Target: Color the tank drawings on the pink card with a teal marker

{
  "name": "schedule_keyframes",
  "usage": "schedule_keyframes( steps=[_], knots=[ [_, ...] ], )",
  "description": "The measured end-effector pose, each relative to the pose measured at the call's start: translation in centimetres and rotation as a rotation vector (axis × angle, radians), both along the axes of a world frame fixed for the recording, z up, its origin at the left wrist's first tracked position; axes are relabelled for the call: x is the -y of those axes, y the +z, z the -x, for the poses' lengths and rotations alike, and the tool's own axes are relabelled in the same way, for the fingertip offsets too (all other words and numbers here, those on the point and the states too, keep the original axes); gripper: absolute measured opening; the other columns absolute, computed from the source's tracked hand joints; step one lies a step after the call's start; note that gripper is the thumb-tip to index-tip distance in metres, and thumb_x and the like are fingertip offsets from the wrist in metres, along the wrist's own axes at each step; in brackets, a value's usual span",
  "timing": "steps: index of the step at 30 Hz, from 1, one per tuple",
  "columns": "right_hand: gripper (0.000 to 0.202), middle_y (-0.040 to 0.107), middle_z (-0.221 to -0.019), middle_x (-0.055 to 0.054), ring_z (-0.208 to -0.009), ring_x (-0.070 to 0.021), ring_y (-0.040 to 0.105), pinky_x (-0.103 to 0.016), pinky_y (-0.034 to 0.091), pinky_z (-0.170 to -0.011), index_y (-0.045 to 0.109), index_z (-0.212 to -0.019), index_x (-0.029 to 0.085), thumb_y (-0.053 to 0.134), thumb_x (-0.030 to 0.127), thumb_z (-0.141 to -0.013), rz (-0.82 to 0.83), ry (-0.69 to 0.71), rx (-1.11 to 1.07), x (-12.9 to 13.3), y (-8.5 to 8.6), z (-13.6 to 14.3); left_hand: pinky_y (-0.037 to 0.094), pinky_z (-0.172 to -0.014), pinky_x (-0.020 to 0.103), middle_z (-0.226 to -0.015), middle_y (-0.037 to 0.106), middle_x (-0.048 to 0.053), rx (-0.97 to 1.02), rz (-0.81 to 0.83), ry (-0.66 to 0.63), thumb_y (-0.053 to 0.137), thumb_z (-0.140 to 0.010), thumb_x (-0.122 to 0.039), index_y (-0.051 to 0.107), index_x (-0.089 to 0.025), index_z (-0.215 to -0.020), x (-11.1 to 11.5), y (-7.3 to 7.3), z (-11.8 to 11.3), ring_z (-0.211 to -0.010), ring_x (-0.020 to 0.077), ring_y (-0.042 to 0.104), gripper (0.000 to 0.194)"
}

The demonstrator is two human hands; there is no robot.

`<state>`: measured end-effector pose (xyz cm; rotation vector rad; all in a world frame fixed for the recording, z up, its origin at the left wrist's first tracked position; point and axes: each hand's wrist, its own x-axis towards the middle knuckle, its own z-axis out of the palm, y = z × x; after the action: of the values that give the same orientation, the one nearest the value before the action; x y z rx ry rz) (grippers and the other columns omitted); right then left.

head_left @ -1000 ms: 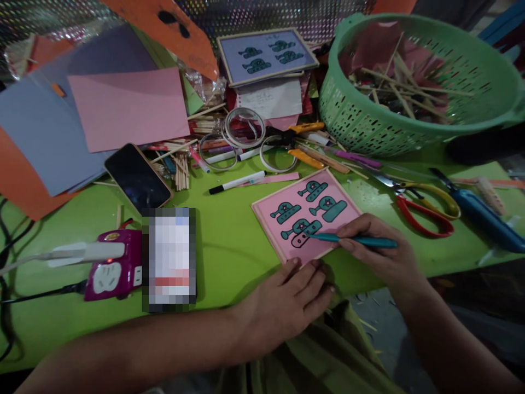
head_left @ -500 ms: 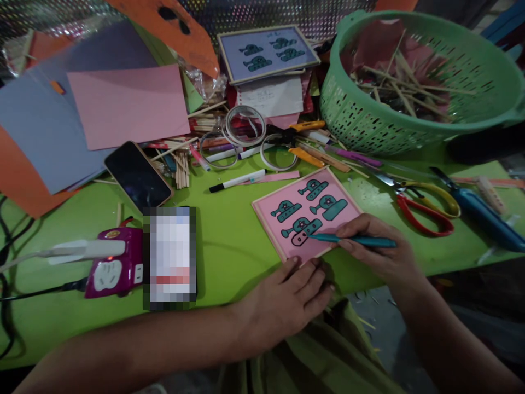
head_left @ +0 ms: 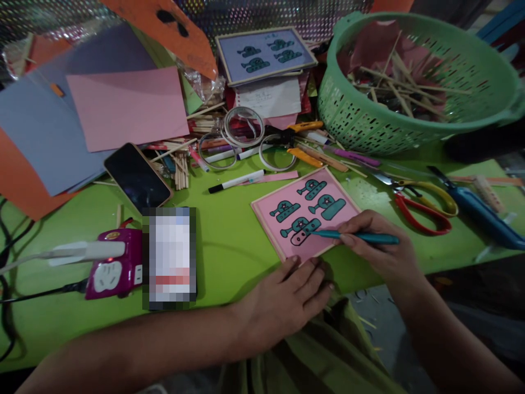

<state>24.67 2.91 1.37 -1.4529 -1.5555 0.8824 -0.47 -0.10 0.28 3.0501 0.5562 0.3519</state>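
Observation:
A pink card with a pale stick frame lies tilted near the table's front edge. On it are several green tank drawings outlined in black; the lower part of the nearest tank is still partly pink. My right hand is closed around a teal marker, its tip touching or just over that tank. My left hand lies over the card's near corner, fingers stretched and slightly apart, thumb side on the card.
Scissors and a blue tool lie to the right, below a green basket of sticks. Tape rolls, markers and a framed blue card stand behind. Two phones and a purple power adapter are left.
The marker tip has shifted slightly right and up along the nearest tank. My left hand and the card stay nearly in place.

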Motion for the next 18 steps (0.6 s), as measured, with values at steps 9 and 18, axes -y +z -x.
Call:
schedule_keyframes(
  steps=[9,18],
  knots=[
    [0.013,0.072,-0.073,-0.001,-0.062,-0.0183,0.067,-0.03,0.053,-0.059,0.071,-0.082,0.026,0.079,0.033,-0.089,-0.048,-0.021,0.038,-0.09,0.07,-0.08,0.037,-0.117,0.043,-0.155,0.058,0.01,-0.039,-0.007,-0.012,0.05,-0.107,-0.026,0.053,-0.019,-0.152,0.34,-0.48,0.13,-0.141,0.0242,0.055,0.046],
    [0.01,0.074,-0.076,0.0,-0.063,-0.0164,0.069,-0.026,0.054,-0.057,0.072,-0.086,0.026,0.08,0.032,-0.089,-0.059,0.059,-0.01,-0.12,-0.51,-0.38,0.04,-0.116,0.04,-0.152,0.062,0.005,-0.016,-0.015,0.003,0.046,-0.108,-0.025,0.058,-0.023,-0.148,0.1,-0.06,0.06,-0.14,0.0225,0.056,0.042]
  ],
)
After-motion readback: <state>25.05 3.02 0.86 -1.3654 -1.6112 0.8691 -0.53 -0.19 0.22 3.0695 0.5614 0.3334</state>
